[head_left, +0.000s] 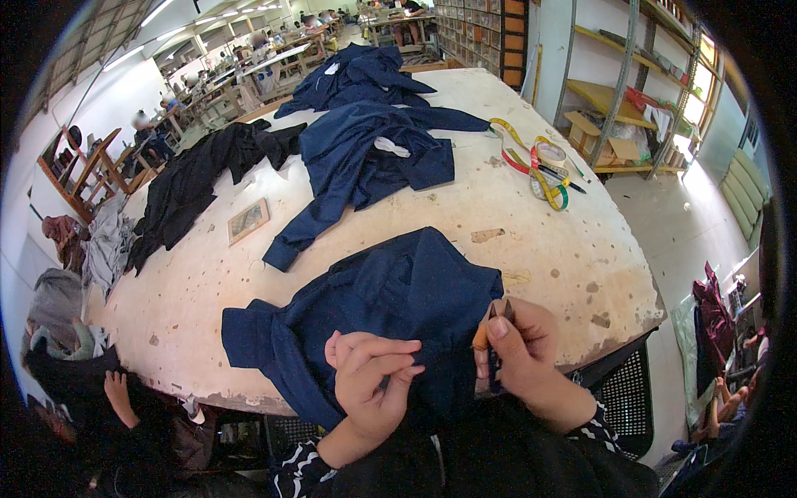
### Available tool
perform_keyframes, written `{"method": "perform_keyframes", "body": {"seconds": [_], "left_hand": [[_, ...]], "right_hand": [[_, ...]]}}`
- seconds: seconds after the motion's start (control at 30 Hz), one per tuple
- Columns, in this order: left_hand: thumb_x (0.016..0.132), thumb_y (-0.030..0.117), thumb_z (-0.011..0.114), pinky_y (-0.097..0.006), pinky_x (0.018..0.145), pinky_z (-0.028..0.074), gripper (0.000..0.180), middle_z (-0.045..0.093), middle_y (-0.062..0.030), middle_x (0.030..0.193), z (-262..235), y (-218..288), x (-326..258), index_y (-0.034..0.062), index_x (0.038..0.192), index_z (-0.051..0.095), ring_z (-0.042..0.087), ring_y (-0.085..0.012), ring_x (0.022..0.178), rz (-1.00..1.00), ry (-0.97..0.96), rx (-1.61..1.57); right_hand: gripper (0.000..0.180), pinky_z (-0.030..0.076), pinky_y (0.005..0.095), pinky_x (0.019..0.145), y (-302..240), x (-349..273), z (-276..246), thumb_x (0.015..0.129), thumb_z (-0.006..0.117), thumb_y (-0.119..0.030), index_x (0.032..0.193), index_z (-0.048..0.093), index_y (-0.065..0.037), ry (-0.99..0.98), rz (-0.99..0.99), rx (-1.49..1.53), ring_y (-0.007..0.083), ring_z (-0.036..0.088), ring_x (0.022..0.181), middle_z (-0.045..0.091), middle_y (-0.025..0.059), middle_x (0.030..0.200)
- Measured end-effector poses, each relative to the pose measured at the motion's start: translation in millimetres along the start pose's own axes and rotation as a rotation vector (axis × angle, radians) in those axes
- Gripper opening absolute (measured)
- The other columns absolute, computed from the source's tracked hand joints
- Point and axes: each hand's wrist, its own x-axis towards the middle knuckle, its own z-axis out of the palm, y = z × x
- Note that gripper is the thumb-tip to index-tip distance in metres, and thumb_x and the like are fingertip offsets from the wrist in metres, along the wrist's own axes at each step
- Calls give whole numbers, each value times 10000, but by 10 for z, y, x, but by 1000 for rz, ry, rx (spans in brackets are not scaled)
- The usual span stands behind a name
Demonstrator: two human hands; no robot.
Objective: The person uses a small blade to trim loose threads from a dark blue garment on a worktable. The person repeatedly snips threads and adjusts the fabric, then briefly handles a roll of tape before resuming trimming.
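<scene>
A dark navy garment (374, 290) lies bunched on the table in front of me, its near edge hanging towards my lap. Over its lower part is my left hand (369, 378), thumb and fingertips drawn together in a pinch; anything between them is too small to see. My right hand (527, 349) closes round a small pair of thread snips (480, 336) with an orange part, dark pointed blades sticking up past the thumb. That hand is at the garment's right edge, near the table's front edge.
On the pale, worn table (573, 274) lie more navy garments (349, 162), black cloth (195, 183), a small framed rectangle (249, 222), a tape measure (519, 153) and a tape roll (550, 151). Another person's hand (120, 398) shows at lower left. Shelves (614, 100) stand right, a perforated black crate (627, 398) below.
</scene>
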Motion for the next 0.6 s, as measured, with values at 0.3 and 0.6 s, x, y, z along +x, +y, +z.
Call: {"method": "perform_keyframes", "body": {"seconds": [0.3, 0.6], "left_hand": [[671, 102, 709, -320, 802, 307, 86, 664, -6, 836, 24, -44, 18, 81, 702, 632, 532, -166, 750, -13, 22, -79], [658, 77, 707, -320, 814, 299, 85, 664, -10, 842, -14, 21, -1, 76, 702, 634, 532, -168, 751, -46, 15, -90]], "right_hand": [[305, 398, 390, 499, -58, 11, 80, 853, 563, -244, 677, 450, -23, -337, -129, -618, 344, 510, 572, 477, 157, 599], [275, 414, 407, 502, -50, -17, 130, 839, 573, -230, 691, 459, -29, -358, -161, -725, 330, 533, 572, 492, 152, 607]]}}
